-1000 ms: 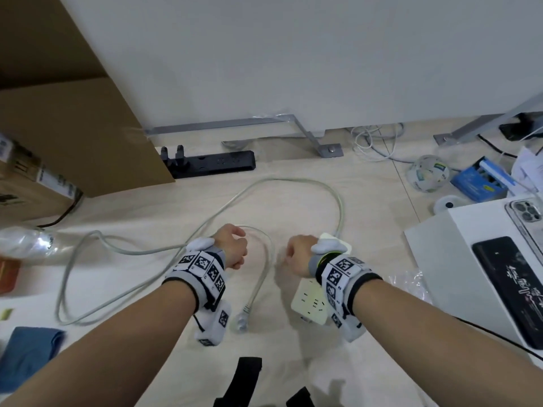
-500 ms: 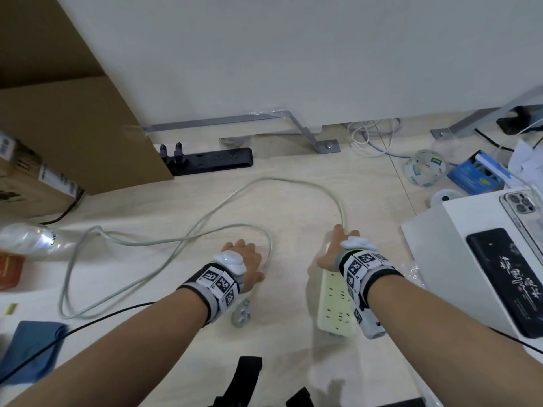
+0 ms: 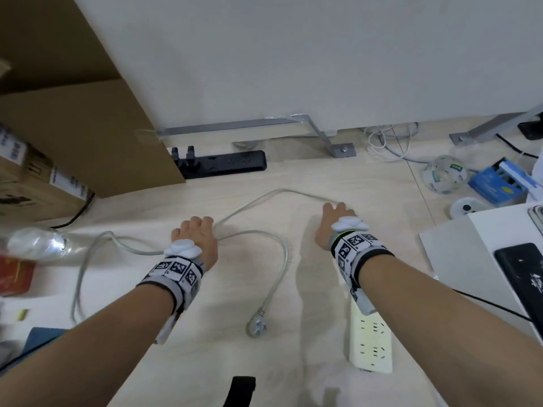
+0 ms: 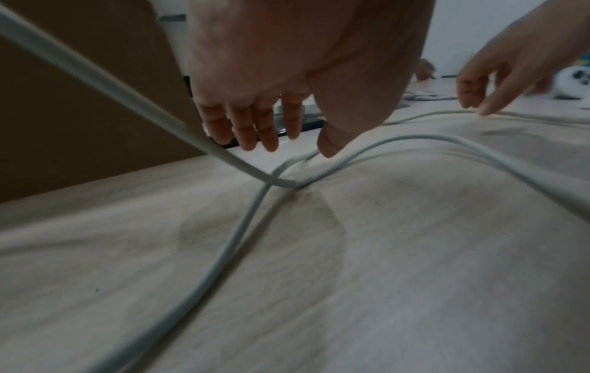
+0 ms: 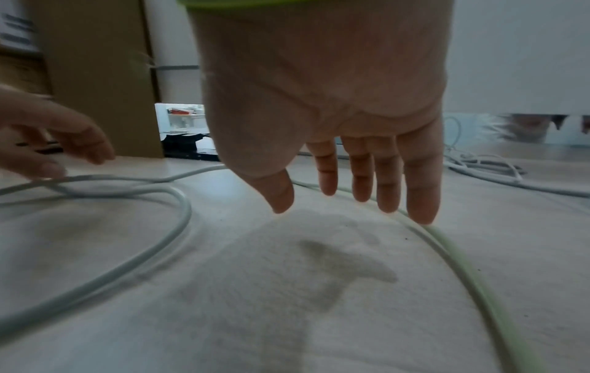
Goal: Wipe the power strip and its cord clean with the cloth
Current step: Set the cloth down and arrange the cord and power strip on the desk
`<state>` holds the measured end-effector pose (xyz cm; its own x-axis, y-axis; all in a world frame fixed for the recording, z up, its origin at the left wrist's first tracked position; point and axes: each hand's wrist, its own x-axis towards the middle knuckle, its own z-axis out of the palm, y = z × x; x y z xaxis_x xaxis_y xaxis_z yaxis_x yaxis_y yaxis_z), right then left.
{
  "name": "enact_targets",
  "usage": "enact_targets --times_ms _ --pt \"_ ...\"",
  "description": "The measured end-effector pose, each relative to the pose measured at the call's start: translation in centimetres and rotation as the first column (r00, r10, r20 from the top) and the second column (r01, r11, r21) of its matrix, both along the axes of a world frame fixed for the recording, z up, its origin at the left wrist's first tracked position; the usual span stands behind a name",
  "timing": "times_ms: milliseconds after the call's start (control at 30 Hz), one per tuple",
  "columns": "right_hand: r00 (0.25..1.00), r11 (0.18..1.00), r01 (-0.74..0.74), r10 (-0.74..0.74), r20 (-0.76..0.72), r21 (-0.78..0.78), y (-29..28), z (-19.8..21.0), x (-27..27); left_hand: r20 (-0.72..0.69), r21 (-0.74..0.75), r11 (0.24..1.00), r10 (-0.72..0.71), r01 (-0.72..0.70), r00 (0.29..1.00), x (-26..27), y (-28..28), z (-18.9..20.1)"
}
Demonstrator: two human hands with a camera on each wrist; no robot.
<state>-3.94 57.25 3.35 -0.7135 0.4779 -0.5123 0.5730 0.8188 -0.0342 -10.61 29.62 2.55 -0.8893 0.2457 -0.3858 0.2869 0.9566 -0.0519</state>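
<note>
The power strip [image 3: 370, 342] lies on the floor [image 3: 308, 177] at the near right, under the right forearm; its cord [image 3: 282, 259] loops leftward past both hands; the plug [image 3: 256, 329] lies between the forearms; a cardboard box [image 3: 88, 136] stands far left.

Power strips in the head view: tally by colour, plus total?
White power strip: 1, under the right forearm, its cord looping across the floor.
Black power strip: 1, by the wall.
Total: 2
</note>
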Motion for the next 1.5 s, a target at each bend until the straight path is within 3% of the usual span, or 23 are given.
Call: enact_targets --times_ms 100,200,300,367,533,700,833,1000,1067,1133,1267,1400,1500 --pt "0.998 0.997 0.063 -0.064 -0.021 -0.033 1.2 -0.8 -0.9 0.1 -0.06 0.981 0.188 -0.183 0.977 -1.8 0.3 -0.5" --pt "0.997 0.997 0.078 -0.078 -0.001 0.02 3.0 -1.7 -1.3 0.18 -0.108 0.974 0.214 -0.197 0.96 -3.1 0.1 -1.9" --pt "0.996 0.994 0.079 -0.082 0.031 0.078 3.8 -2.3 -1.9 0.239 0.01 0.981 0.186 -0.194 0.953 -3.9 0.2 -2.2" --pt "0.99 0.987 0.14 -0.14 -0.006 0.082 3.9 -2.4 -2.4 0.192 0.143 0.963 0.2 -0.229 0.961 -4.3 1.3 -1.2" --pt "0.956 0.957 0.282 -0.286 -0.069 -0.066 5.4 -3.0 -2.7 0.148 0.531 0.818 0.17 -0.223 0.974 -4.9 5.7 -0.5" --pt "0.947 0.943 0.315 -0.32 -0.037 -0.109 7.5 -2.6 -2.5 0.111 0.698 0.708 0.04 -0.106 0.993 -4.2 10.6 -0.9" --pt "0.968 0.962 0.252 -0.251 0.024 -0.1 8.1 -2.4 -2.6 0.101 0.641 0.768 -0.091 0.005 0.991 -4.3 14.2 -1.4" --pt "0.968 0.96 0.252 -0.25 0.033 -0.12 8.5 -2.1 -3.3 0.168 0.596 0.792 0.035 -0.129 0.985 -6.2 16.1 -1.7" --pt "0.968 0.955 0.245 -0.25 -0.012 -0.166 8.8 -1.8 -3.7 0.189 0.558 0.822 0.011 -0.117 0.982 -6.6 15.9 -1.9" --pt "0.969 0.956 0.243 -0.249 -0.015 -0.166 8.9 -1.5 -4.0 0.174 0.521 0.853 -0.07 -0.031 0.982 -6.6 14.9 -2.4" --pt "0.975 0.975 0.211 -0.215 -0.062 -0.07 7.6 -0.5 -4.3 -0.013 0.477 0.849 -0.251 0.227 0.968 -6.2 11.8 -1.5" --pt "0.999 0.999 -0.038 0.038 0.013 0.008 3.7 0.8 -4.1 -0.013 0.183 0.881 -0.442 0.436 0.897 -5.9 8.5 0.9" --pt "0.951 0.956 -0.274 0.286 0.119 -0.103 0.4 1.3 -3.4 -0.139 0.128 0.871 -0.459 0.475 0.878 -5.8 6.8 2.3"
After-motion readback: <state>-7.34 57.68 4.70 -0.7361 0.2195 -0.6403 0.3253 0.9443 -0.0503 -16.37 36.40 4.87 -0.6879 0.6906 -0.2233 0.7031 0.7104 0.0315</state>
